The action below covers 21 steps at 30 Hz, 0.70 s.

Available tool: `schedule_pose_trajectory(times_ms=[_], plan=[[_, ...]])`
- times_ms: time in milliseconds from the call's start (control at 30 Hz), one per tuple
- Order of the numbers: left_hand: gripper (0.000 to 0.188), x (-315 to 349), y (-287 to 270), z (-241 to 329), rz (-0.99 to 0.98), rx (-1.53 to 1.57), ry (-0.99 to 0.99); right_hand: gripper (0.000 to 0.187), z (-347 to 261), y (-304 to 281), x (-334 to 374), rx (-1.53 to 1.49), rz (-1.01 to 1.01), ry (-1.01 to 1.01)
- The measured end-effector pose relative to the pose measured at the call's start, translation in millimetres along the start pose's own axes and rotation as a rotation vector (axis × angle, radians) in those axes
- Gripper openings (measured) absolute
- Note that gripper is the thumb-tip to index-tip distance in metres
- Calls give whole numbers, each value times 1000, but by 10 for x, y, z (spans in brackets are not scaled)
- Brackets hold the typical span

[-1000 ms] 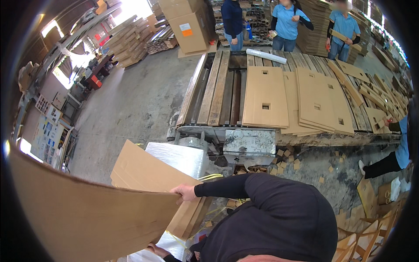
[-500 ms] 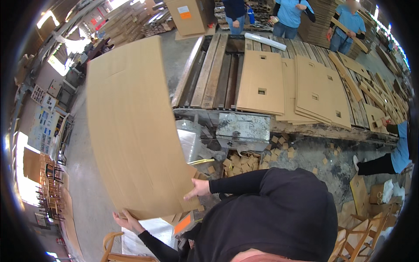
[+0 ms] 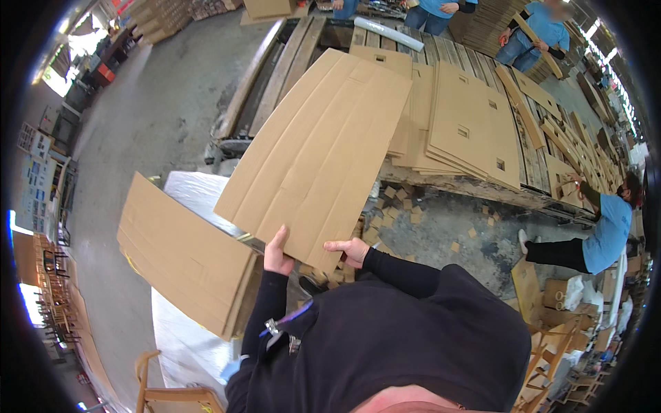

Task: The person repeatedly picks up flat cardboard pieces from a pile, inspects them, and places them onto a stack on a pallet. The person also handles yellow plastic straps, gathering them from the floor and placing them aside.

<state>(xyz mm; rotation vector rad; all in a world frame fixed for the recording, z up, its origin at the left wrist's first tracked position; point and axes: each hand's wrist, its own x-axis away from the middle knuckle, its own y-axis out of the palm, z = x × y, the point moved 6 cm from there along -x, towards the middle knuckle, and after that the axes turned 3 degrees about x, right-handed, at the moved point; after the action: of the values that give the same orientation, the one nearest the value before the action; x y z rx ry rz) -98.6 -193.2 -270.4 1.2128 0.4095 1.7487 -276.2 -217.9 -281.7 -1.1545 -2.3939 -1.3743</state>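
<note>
Evidently both hands are at the near end of one long cardboard sheet [image 3: 320,155], which stretches from in front of the slatted table [image 3: 289,72] up across its near edge in this view. The left hand [image 3: 278,257] is clasped on the sheet's near left corner, and the right hand [image 3: 352,252] pinches its near right edge, thumb lying on the upper face. With the weight hanging out toward the slatted table, a firm grip with the fingers well under and the thumbs on top should suit best, both wrists level so that the creased panels do not fold or twist. Whether the far end rests on the slatted table or hovers over it, I cannot quite tell from this steep angle. Edges need care: the sheet's far right side overlaps the notched sheets [image 3: 468,131] on the slatted table's near side, so a little lift there would avoid snagging. Left of the slatted table the grey floor [image 3: 162,124] probably gives the widest room to swing, though the cardboard stack [image 3: 182,255] before its near left corner limits a low turn. Right of that, in front of the slatted table, small cardboard scraps [image 3: 415,218] make footing less sure.
</note>
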Motion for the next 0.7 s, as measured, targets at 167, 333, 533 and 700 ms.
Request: schedule_pose_trajectory(times_ms=[167, 333, 533, 700], plan=[[31, -450, -13, -729, 145, 33, -126, 56, 73, -736, 105, 0, 140, 134], [31, -583, -295, -1075, 427, 34, -161, 58, 50, -1126, 468, 642, 108, 620], [30, -224, -478, -1262, 371, 59, -92, 56, -834, -878, 174, 1596, 60, -126], [28, -199, -563, -1437, 370, 150, -34, 85, -496, -501, -517, 2073, -183, -167]])
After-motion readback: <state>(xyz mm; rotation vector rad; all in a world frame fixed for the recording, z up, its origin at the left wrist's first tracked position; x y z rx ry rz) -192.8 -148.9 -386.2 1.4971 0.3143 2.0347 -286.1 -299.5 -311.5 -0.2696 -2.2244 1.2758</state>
